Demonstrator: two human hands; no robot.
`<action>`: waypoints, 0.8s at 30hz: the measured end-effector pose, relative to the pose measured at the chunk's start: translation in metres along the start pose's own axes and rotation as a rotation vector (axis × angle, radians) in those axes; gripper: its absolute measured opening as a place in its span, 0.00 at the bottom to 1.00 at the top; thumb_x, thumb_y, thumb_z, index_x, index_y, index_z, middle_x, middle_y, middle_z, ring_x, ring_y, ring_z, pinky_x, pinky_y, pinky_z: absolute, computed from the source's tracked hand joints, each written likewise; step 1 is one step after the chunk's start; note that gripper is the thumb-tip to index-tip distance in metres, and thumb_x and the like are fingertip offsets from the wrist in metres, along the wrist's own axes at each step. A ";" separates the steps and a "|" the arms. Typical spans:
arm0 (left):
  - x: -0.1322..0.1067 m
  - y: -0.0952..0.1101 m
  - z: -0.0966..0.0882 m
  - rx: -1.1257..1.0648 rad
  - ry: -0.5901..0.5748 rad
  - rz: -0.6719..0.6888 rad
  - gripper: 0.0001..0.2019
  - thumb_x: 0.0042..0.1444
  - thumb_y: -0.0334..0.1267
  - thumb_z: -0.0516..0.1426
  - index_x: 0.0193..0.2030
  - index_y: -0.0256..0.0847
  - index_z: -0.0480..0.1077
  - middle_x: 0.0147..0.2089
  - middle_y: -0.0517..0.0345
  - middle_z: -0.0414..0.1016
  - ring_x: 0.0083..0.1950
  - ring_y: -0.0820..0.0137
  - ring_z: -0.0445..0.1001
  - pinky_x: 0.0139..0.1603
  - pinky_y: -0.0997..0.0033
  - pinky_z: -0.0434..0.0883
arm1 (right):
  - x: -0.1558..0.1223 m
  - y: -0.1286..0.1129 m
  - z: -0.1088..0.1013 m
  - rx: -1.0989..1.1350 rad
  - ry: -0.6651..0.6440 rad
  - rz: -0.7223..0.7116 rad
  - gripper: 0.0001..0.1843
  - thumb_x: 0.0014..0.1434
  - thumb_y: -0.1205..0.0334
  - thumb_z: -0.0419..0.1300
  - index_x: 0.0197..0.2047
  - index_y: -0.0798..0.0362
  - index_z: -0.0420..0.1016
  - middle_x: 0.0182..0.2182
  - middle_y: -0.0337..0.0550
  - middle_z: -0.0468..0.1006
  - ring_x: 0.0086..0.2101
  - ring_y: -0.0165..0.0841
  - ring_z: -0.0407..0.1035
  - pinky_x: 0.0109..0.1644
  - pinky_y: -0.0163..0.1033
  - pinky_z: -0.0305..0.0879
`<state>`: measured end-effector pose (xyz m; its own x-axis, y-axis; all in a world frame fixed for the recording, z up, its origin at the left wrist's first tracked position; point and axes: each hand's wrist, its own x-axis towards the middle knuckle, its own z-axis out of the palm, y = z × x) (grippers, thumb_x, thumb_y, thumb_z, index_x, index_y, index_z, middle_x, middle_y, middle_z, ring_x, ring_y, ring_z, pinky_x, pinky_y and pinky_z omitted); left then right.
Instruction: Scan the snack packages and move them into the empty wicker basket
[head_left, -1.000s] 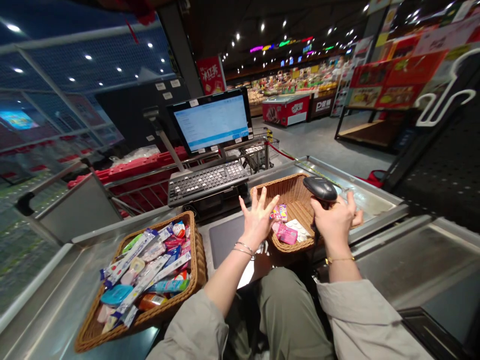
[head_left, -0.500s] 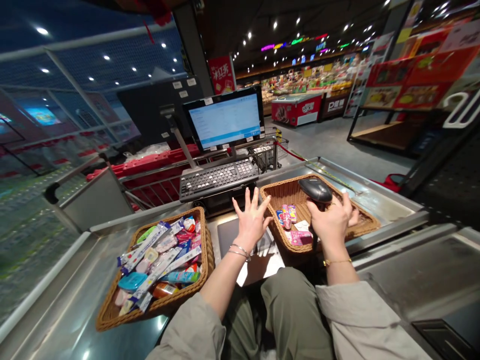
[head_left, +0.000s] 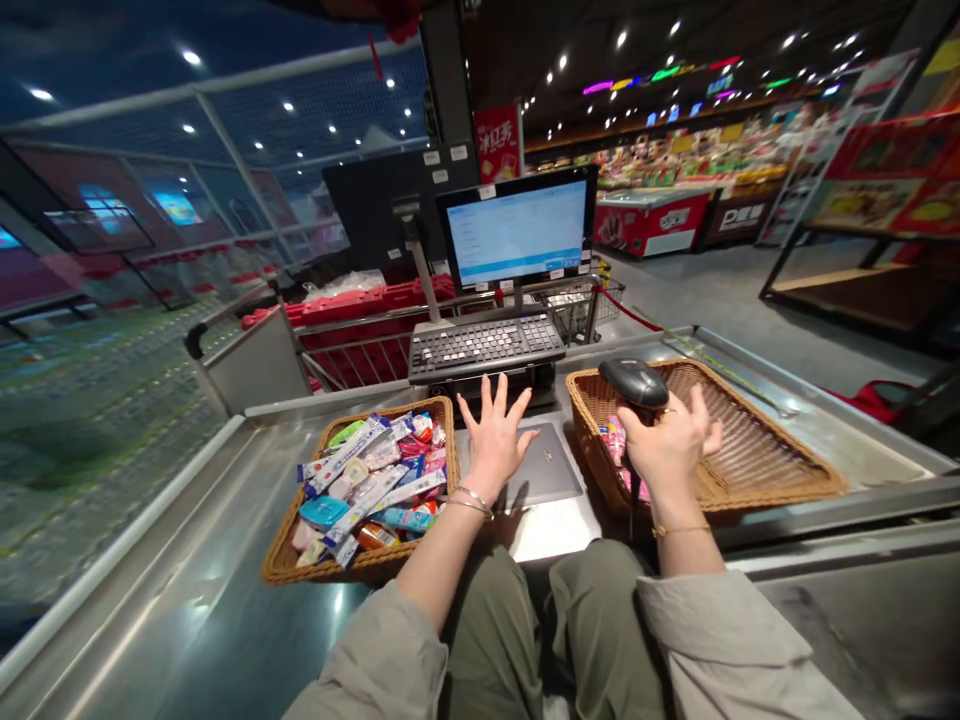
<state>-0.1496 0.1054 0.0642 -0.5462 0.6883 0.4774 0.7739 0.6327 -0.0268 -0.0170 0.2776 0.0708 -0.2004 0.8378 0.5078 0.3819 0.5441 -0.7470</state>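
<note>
My left hand [head_left: 495, 440] hovers with fingers spread and nothing in it, between the two baskets and just short of the keyboard [head_left: 487, 345]. In my right hand [head_left: 670, 445] is a black handheld barcode scanner [head_left: 634, 382], its head pointing away to the left and its cord hanging below. Under that hand stands the right wicker basket [head_left: 765, 440], with a few small pink packages [head_left: 615, 438] at its left end, partly hidden by the hand and scanner. The left wicker basket [head_left: 283, 555] is heaped with small wrapped goods [head_left: 382, 480], among them long white-and-blue packets and a turquoise container [head_left: 324, 512].
A monitor [head_left: 517, 235] with a lit screen stands behind the keyboard. A flat grey plate [head_left: 541, 465] is set in the metal counter [head_left: 217, 600] between the baskets. Shopping carts [head_left: 352, 355] are beyond the counter; a red freezer chest [head_left: 652, 222] is farther back.
The view has turned left, so baskets and monitor appear farther right. My left hand has shifted left relative to the baskets, toward the left one. My right hand still holds the scanner.
</note>
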 end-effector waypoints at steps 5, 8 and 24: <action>-0.013 -0.030 -0.006 0.026 0.011 -0.068 0.34 0.61 0.52 0.60 0.73 0.55 0.57 0.80 0.49 0.43 0.80 0.46 0.38 0.71 0.23 0.41 | -0.010 -0.015 0.013 0.022 -0.053 -0.032 0.22 0.51 0.47 0.60 0.44 0.51 0.80 0.55 0.53 0.79 0.70 0.49 0.51 0.71 0.67 0.33; -0.022 -0.048 -0.013 0.034 0.006 -0.117 0.34 0.61 0.51 0.61 0.73 0.54 0.58 0.80 0.47 0.43 0.79 0.45 0.38 0.70 0.22 0.42 | -0.017 -0.023 0.023 0.025 -0.084 -0.049 0.21 0.52 0.47 0.59 0.42 0.50 0.80 0.55 0.51 0.79 0.70 0.50 0.50 0.71 0.68 0.32; -0.095 -0.131 -0.049 0.166 -0.064 -0.340 0.26 0.64 0.48 0.58 0.68 0.51 0.66 0.79 0.47 0.45 0.79 0.43 0.38 0.68 0.18 0.37 | -0.051 -0.044 0.057 0.040 -0.199 -0.206 0.23 0.56 0.44 0.56 0.46 0.50 0.80 0.58 0.49 0.78 0.70 0.49 0.49 0.70 0.68 0.34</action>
<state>-0.1836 -0.0604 0.0650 -0.7857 0.4464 0.4282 0.4854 0.8740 -0.0206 -0.0748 0.2136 0.0537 -0.4443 0.6994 0.5598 0.2793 0.7019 -0.6553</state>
